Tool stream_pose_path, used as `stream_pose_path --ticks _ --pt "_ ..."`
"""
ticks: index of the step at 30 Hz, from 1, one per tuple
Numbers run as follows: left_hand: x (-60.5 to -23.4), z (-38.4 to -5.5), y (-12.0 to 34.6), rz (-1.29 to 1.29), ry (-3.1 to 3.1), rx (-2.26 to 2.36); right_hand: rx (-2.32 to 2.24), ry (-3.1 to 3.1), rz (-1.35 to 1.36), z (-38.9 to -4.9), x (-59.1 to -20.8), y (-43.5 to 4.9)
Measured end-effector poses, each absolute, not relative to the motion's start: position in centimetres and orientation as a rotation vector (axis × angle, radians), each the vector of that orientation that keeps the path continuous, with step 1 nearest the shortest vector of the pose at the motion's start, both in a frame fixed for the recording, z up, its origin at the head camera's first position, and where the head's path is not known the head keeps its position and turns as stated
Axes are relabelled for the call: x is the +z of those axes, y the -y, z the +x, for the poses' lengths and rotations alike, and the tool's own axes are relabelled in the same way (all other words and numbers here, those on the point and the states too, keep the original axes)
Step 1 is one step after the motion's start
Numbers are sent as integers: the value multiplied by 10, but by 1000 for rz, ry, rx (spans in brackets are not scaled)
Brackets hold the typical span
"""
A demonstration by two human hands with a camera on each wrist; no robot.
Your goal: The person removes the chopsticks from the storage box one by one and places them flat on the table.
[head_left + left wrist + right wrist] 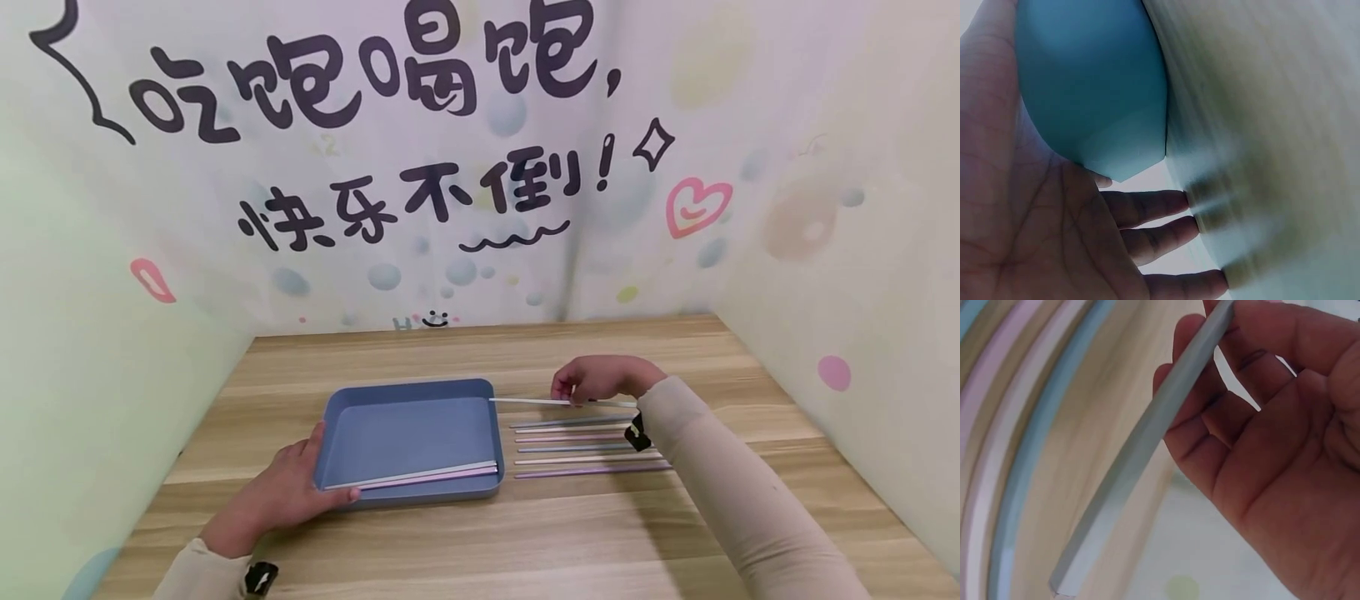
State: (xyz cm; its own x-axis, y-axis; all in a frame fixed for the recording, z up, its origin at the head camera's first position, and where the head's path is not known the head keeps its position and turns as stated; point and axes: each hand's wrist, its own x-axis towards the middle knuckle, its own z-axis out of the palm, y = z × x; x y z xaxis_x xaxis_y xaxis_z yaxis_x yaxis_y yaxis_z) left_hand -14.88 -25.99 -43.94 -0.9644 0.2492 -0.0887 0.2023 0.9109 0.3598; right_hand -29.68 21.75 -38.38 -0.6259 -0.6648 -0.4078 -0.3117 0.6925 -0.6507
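My left hand (285, 492) rests against the near left corner of a blue rectangular tray (412, 389), thumb along its front side, other fingers along its left side. The left wrist view shows the palm by the tray's wall (1097, 87), with straight fingers (1166, 240) reaching the tabletop. A few pale and purple chopsticks (427, 476) lie along the tray's near side. Past the tray's right side, my right hand (603, 377) pinches a whitish-grey chopstick (1125, 462) between thumb and fingers. Its left end overlaps the tray's right rim in the head view.
Several chopsticks in blue, pink, white and purple (585, 472) lie side by side on the wooden table (465, 550), right of the tray and below my right hand. A printed wall (420, 258) closes the back, with side walls left and right.
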Motion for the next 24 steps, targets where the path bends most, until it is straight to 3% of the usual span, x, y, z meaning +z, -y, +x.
stream_pose_path --ticks 24 --pt "-440 -148 260 370 -2958 543 -625 -2348 -805 -303 -415 -237"
